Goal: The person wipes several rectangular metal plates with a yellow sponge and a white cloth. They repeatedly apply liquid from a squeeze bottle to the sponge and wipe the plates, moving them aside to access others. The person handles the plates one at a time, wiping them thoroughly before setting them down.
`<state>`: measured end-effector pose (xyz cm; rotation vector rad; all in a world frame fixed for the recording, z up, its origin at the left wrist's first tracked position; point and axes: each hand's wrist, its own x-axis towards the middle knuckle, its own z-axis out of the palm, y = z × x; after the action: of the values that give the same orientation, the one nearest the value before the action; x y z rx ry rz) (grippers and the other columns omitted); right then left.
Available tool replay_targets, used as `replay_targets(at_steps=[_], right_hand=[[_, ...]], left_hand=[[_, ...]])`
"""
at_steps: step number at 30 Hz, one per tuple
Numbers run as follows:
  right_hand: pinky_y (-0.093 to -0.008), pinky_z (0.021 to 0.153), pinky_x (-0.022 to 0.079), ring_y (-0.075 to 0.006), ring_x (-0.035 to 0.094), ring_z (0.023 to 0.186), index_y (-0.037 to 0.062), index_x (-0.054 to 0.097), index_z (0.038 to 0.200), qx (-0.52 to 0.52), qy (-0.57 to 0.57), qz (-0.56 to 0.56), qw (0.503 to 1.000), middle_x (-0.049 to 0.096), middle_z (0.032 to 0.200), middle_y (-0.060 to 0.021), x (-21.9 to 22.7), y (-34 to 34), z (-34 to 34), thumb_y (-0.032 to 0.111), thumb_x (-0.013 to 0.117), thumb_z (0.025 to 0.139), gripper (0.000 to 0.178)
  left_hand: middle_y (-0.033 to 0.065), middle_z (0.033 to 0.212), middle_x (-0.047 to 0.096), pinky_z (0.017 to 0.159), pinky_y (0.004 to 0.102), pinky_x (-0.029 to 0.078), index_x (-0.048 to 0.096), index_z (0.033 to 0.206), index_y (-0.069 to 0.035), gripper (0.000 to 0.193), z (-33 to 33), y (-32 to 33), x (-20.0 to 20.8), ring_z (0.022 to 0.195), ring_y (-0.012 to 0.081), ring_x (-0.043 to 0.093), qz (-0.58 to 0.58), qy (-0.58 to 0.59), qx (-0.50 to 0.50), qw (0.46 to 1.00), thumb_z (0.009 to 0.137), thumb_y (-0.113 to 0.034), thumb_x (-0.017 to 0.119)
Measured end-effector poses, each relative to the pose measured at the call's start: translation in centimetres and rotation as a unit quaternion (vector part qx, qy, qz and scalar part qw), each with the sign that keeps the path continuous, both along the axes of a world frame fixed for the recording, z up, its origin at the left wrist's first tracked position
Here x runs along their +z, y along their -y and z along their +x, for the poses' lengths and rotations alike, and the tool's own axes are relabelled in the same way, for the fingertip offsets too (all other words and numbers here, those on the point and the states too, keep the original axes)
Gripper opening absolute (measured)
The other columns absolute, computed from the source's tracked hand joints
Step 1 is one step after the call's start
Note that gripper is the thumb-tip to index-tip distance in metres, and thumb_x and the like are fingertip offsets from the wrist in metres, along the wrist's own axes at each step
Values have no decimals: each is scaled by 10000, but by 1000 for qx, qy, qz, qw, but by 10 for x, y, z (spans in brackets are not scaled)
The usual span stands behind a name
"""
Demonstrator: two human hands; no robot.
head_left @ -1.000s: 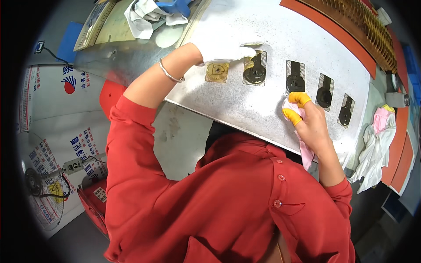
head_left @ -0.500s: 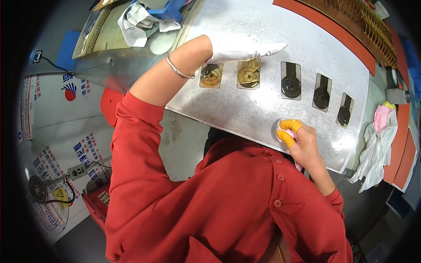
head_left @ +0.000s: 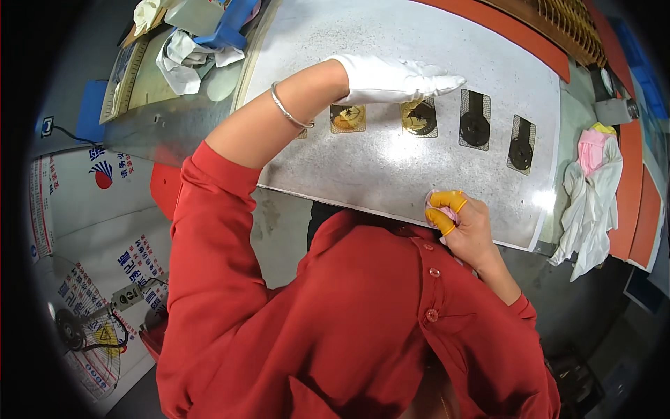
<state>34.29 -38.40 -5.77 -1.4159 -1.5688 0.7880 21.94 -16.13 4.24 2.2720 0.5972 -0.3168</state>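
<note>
Pink cloth [head_left: 447,211] shows between the yellow-covered right fingers [head_left: 451,200], with a gold-and-black plate [head_left: 351,119] and mesh-sided black plate [head_left: 520,150] beyond on speckled white tabletop [head_left: 349,164].

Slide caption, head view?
White-gloved left hand by a row of small plates, right hand gripping pink cloth near the edge of the white tabletop.

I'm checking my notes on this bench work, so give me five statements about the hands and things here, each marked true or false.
1. The left hand wears a white glove. True.
2. The right hand grips a blue cup. False: it grips a pink cloth.
3. Yellow covers sit on two digits of the right hand. True.
4. The silver bracelet is on the right arm. False: it is on the left arm.
5. The flat plates are stacked together. False: they lie spaced apart in a row on the pale work surface.
</note>
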Motion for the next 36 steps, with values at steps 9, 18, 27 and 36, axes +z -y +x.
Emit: replay_targets(at_steps=[9,18,27,36], right_hand=[[-270,521,458,-185,599,579,47,581,870,10,-57,-14,998,614,700,-68,-7,5,3,8,656,756,141],[-267,518,452,-183,593,578,42,602,861,21,-55,-32,998,614,704,-79,1,4,7,53,647,775,97],[-282,520,458,-212,600,589,41,618,864,35,-59,-43,997,621,724,-95,0,2,11,68,655,767,107],[-309,519,455,-246,584,582,59,624,872,47,-26,-27,998,626,765,-101,-4,2,11,96,668,752,133]], left_hand=[[153,1302,473,996,334,350,450,1291,-50,491,15,10,11,1166,258,461,-86,32,49,995,908,-357,420],[130,1449,273,1091,337,188,315,1389,-82,717,12,-6,-19,1346,250,231,-238,122,63,962,876,-573,413],[129,1396,360,1065,321,230,319,1388,-88,739,24,-30,-35,1267,219,340,-138,32,55,988,888,-629,260],[137,1399,356,1106,287,164,313,1368,0,787,29,-46,-39,1320,194,288,-261,70,61,961,898,-619,184]])
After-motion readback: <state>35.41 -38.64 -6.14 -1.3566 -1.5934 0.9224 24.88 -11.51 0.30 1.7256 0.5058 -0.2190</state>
